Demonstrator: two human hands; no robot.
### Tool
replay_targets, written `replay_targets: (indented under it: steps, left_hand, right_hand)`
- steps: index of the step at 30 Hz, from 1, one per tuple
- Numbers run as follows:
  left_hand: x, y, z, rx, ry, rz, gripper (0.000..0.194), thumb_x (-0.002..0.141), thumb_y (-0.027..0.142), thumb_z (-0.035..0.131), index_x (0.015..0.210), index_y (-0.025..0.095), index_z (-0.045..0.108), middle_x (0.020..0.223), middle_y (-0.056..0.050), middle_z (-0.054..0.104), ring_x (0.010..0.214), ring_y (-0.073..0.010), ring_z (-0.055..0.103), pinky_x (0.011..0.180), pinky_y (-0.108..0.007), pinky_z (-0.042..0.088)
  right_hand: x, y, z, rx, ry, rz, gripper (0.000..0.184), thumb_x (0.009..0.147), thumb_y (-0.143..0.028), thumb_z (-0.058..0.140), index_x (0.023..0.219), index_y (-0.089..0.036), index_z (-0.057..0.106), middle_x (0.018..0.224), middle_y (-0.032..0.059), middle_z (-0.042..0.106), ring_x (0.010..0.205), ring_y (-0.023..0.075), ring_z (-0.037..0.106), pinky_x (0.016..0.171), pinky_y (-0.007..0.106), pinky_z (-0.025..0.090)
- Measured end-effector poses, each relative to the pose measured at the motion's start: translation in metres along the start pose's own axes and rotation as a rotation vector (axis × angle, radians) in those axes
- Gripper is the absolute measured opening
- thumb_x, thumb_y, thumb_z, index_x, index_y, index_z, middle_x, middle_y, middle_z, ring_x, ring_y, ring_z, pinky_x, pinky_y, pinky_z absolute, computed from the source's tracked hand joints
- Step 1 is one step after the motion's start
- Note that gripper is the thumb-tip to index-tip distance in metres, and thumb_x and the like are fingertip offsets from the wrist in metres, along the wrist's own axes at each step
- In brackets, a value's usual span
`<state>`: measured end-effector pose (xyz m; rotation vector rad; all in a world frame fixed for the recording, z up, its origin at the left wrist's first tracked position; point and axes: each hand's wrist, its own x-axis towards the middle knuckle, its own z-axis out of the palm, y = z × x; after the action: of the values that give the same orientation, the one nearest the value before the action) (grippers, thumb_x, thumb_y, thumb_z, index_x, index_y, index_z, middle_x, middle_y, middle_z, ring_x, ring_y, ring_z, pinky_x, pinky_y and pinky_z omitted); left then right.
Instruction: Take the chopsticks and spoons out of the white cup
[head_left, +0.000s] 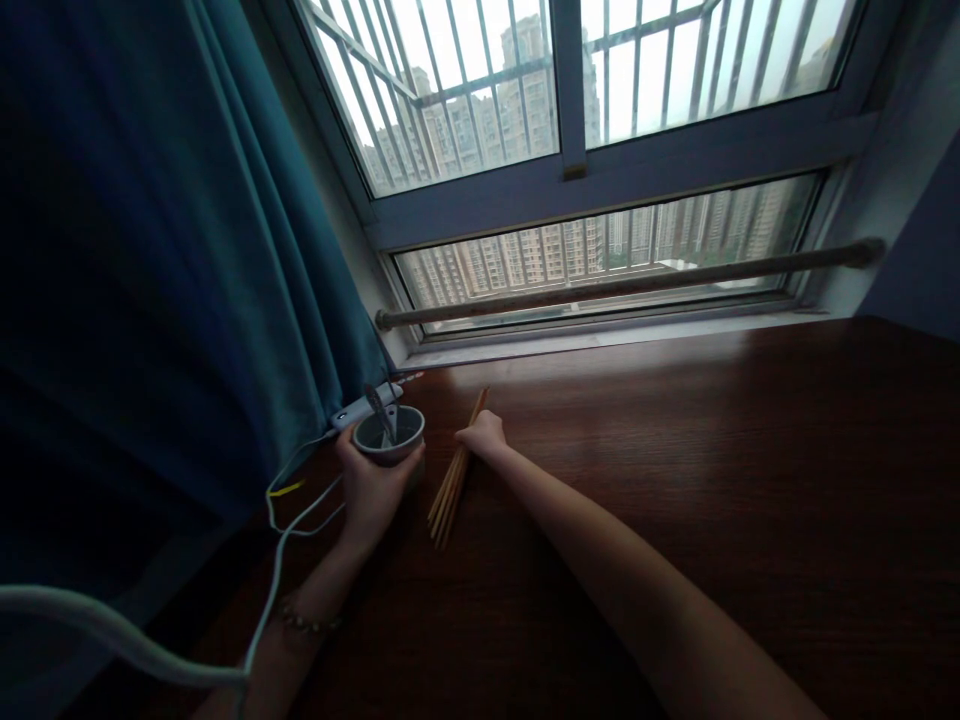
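Left hand (373, 490) part-open, wrapped round a grey cup (390, 454) (cutlery (379, 409) inside), right hand (487, 436) pinched closed on wooden chopsticks (450, 490) at the cup's four o'clock

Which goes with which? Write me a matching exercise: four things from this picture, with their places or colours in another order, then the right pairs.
Things:
1. Thin sticks
2. Cup
3. Curtain
4. Utensils

Places or colours:
A. Blue, hanging at the picture's left
B. Standing inside a round vessel
C. In the right hand
D. In the left hand

Right pairs: 1-C, 2-D, 3-A, 4-B
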<state>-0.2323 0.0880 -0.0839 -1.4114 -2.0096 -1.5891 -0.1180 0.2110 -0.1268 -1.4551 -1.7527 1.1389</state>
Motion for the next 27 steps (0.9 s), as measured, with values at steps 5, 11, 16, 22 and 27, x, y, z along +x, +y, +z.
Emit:
replay_targets:
  steps: [5, 11, 16, 22, 27]
  left_hand:
    - [0.000, -0.001, 0.002, 0.045, -0.004, -0.018, 0.089, 0.047, 0.039, 0.077, 0.120, 0.014, 0.031, 0.114, -0.011, 0.047, 0.102, -0.0227, 0.050, 0.090, -0.038, 0.043]
    - [-0.002, -0.003, 0.004, 0.062, -0.012, 0.019, 0.088, 0.049, 0.040, 0.076, 0.120, 0.015, 0.032, 0.114, -0.011, 0.047, 0.102, -0.0234, 0.050, 0.089, -0.038, 0.043]
    - [-0.005, -0.005, 0.002, 0.073, -0.065, 0.093, 0.090, 0.051, 0.039, 0.075, 0.125, 0.015, 0.029, 0.117, -0.012, 0.046, 0.106, -0.0254, 0.048, 0.091, -0.040, 0.042]
    - [-0.006, -0.007, 0.000, 0.166, -0.094, 0.317, 0.086, 0.055, 0.034, 0.071, 0.127, 0.012, 0.030, 0.121, -0.015, 0.044, 0.112, -0.0287, 0.043, 0.093, -0.042, 0.039]
    - [-0.005, -0.006, -0.002, 0.267, -0.105, 0.439, 0.083, 0.060, 0.035, 0.068, 0.128, 0.009, 0.028, 0.120, -0.017, 0.044, 0.112, -0.0292, 0.042, 0.094, -0.043, 0.036]
  right_hand:
    - [-0.023, -0.007, 0.005, -0.158, 0.097, -0.108, 0.051, 0.065, -0.022, 0.060, 0.109, -0.004, 0.044, 0.095, 0.0145, 0.056, 0.088, 0.0257, 0.058, 0.075, 0.033, 0.048]
    - [-0.034, -0.015, 0.002, -0.310, 0.185, -0.272, 0.038, 0.075, -0.030, 0.056, 0.103, -0.005, 0.054, 0.106, 0.0173, 0.048, 0.090, 0.0272, 0.055, 0.073, 0.036, 0.045]
    - [-0.031, -0.037, -0.015, 0.088, 0.197, -0.498, 0.039, 0.083, -0.049, 0.043, 0.088, -0.016, 0.062, 0.085, 0.0032, 0.058, 0.075, 0.0106, 0.055, 0.069, 0.020, 0.041]
    - [-0.030, -0.044, -0.009, 0.279, -0.036, -0.469, 0.049, 0.057, -0.054, 0.068, 0.087, -0.016, 0.066, 0.071, -0.0006, 0.060, 0.065, 0.0081, 0.055, 0.057, 0.015, 0.036]
    - [-0.026, -0.032, 0.001, 0.448, -0.106, -0.372, 0.029, 0.060, -0.032, 0.069, 0.081, -0.013, 0.068, 0.071, 0.0007, 0.061, 0.065, 0.0096, 0.057, 0.055, 0.013, 0.040]
